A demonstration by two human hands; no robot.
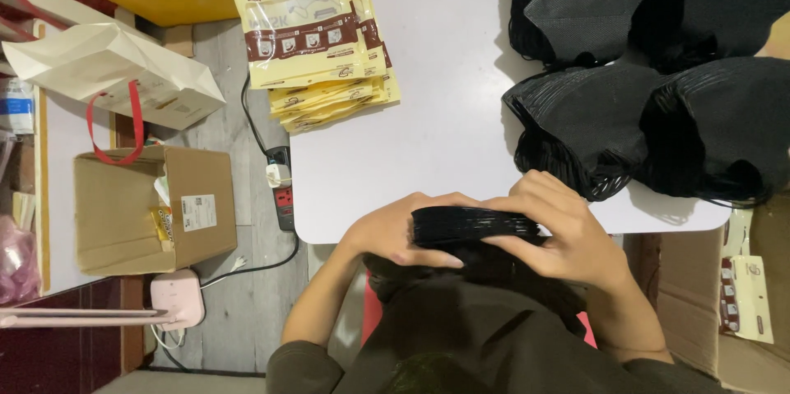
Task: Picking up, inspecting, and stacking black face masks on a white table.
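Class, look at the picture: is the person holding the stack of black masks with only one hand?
No: both the left hand and the right hand grip the stack of black masks at the near edge of the white table.

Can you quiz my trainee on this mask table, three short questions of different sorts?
1. True or false: both hands, left hand and right hand, grip one stack of black masks.
2. Where do the yellow pouches lie? A) at the table's far left corner B) in the cardboard box C) on the person's lap
3. What colour are the handles of the paper bag?

Key: 1 true; 2 A; 3 red.
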